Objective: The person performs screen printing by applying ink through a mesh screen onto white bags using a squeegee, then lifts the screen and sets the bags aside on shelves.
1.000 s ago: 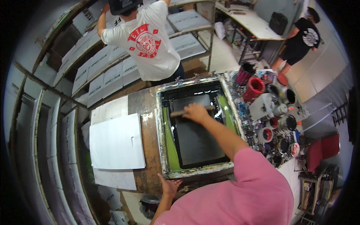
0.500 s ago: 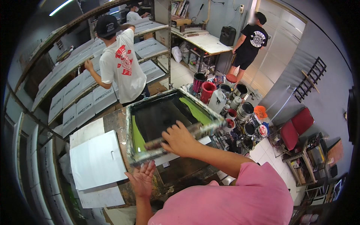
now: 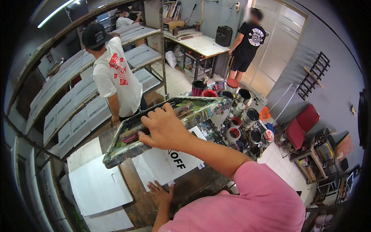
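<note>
My right hand [image 3: 164, 125] is closed around the wooden squeegee [image 3: 131, 136] inside the screen-printing frame [image 3: 116, 159], its fingers curled over the handle. The frame is tilted, its near side raised above the worktable; green and dark ink smears show inside. Beneath it lies a flat white sheet [image 3: 150, 166] with bold black print, partly hidden by the frame and my right forearm. My left hand [image 3: 162, 194] is open, fingers spread, fingertips at the sheet's near edge. Left of it is a pile of blank white sheets [image 3: 98, 185] with a small slot.
Ink cans and tubs [image 3: 251, 116] crowd beyond the frame's right end. A rack [image 3: 163, 62] of printed white sheets stands at the left, with a person in a white shirt [image 3: 116, 77] beside it. Another person [image 3: 247, 42] stands near the door. A red chair [image 3: 301, 123] is at the right.
The frame's near side has risen, uncovering the printed sheet. My right hand has moved up and left with the squeegee. My left hand has gone from palm-up by the frame to the sheet's edge.
</note>
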The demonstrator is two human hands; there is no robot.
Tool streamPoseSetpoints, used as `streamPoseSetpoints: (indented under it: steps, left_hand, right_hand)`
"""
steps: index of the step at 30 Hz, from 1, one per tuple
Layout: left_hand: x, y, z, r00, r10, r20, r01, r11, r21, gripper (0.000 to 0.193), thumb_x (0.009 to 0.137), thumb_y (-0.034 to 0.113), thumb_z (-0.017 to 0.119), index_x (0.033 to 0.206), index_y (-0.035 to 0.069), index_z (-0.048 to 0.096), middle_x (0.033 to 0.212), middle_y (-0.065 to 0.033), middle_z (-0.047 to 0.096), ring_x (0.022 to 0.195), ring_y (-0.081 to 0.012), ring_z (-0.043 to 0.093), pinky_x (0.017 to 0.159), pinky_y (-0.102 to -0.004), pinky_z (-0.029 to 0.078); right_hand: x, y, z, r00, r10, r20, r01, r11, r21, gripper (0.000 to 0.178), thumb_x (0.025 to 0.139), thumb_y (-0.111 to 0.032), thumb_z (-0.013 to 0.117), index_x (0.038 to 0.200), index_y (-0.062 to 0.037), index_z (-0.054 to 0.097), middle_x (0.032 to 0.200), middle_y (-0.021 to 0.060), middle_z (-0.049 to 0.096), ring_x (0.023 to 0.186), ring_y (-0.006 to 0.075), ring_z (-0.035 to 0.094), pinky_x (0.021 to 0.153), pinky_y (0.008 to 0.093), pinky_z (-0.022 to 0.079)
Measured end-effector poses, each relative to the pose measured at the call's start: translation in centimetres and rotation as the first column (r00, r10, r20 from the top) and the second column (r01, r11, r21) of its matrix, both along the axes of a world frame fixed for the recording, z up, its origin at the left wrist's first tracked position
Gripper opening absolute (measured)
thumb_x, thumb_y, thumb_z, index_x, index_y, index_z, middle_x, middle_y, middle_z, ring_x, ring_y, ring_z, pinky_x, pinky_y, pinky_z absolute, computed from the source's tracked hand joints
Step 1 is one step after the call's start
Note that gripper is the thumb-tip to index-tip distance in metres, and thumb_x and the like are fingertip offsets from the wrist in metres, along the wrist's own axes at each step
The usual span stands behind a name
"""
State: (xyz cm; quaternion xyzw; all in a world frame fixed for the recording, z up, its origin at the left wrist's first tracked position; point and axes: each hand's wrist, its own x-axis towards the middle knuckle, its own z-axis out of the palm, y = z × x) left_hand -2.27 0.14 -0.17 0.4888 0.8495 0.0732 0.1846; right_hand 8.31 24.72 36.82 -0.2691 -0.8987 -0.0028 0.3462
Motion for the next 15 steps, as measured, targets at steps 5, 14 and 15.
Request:
streamPoseSetpoints:
  steps: [5,14,15]
  left_hand:
    - [0.2,1.6,4.0,0.999,-0.002,0.035,0.006,0.993,-0.115,0.125,0.087,0.086,0.045,0.163,-0.008,0.015,0.173,-0.0270,0.008,0.161,-0.0396,-0.009,0.117,-0.0738,-0.015]
    - [-0.3,7.9,8.3,0.941,-0.059,0.332,-0.158,0.792,0.589,0.043,0.101,-0.007,0.051,0.143,-0.007,0.055,0.141,-0.0306,0.060,0.135,-0.0453,0.055,0.123,-0.0493,0.035]
    - [-0.4,8.8,9.6,0.942,-0.057,0.331,-0.172,0.765,0.620,0.042,0.100,-0.007,0.051,0.142,-0.006,0.057,0.138,-0.0304,0.062,0.133,-0.0449,0.057,0.122,-0.0489,0.036]
  right_hand:
    - [-0.8,2.4,1.5,0.999,0.003,-0.036,-0.004,1.000,-0.019,0.044,0.090,-0.045,0.063,0.084,-0.0026,0.070,0.081,0.0149,0.067,0.085,0.0305,0.063,0.093,0.0470,0.039]
    - [-1.9,4.7,3.4,0.999,0.019,-0.045,-0.021,0.999,-0.045,0.047,0.091,-0.047,0.062,0.087,-0.0016,0.073,0.078,0.0175,0.068,0.081,0.0338,0.067,0.097,0.0475,0.040]
    - [-1.9,4.8,3.4,0.999,0.012,-0.038,-0.014,0.998,-0.058,0.046,0.091,-0.047,0.062,0.087,-0.0018,0.073,0.079,0.0176,0.069,0.082,0.0335,0.067,0.097,0.0475,0.040]
